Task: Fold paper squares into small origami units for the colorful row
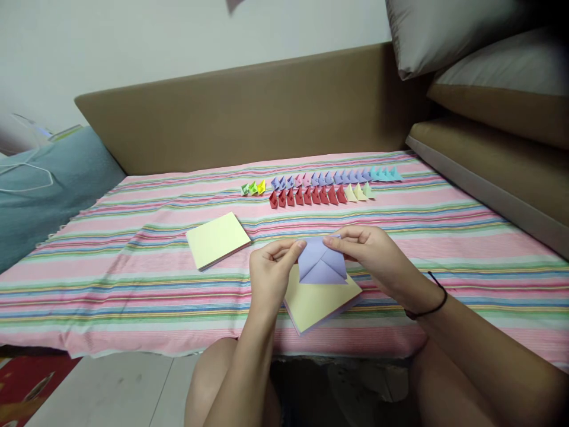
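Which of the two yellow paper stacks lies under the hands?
The nearer stack, right below the purple sheet both hands fold. The other stack lies apart, to the left.

Open striped cloth point(133, 284) left and right of the paper stacks point(217, 240); folded rows point(320, 185) block the far strip.

It was a home, most likely a bedroom: a bed point(133, 284) spread with a striped pink sheet stood against a padded tan headboard point(249, 112), with grey pillows point(448, 29) stacked at its far right corner and a teal cushion point(53, 184) at its left edge.
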Motion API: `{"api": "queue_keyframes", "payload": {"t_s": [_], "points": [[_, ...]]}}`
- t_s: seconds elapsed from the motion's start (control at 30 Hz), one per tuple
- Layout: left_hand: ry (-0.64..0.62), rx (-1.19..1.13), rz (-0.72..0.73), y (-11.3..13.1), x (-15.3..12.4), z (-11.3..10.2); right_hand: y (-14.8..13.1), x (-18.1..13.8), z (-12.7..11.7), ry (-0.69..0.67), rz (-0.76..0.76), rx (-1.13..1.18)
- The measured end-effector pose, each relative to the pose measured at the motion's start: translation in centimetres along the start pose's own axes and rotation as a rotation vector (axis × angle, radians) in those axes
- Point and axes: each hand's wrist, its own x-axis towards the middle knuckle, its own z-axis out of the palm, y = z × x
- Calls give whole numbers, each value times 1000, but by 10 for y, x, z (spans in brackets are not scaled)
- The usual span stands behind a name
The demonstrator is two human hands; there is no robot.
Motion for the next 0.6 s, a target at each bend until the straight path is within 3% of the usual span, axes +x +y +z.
{"api": "queue_keyframes", "payload": {"t_s": [0.17, 0.6], "points": [[-16, -32, -19, 0, 0, -1, 2, 2, -6, -58, -66, -24], [4, -70, -48, -4, 0, 2, 0, 2, -2, -76, 30, 229]]}}
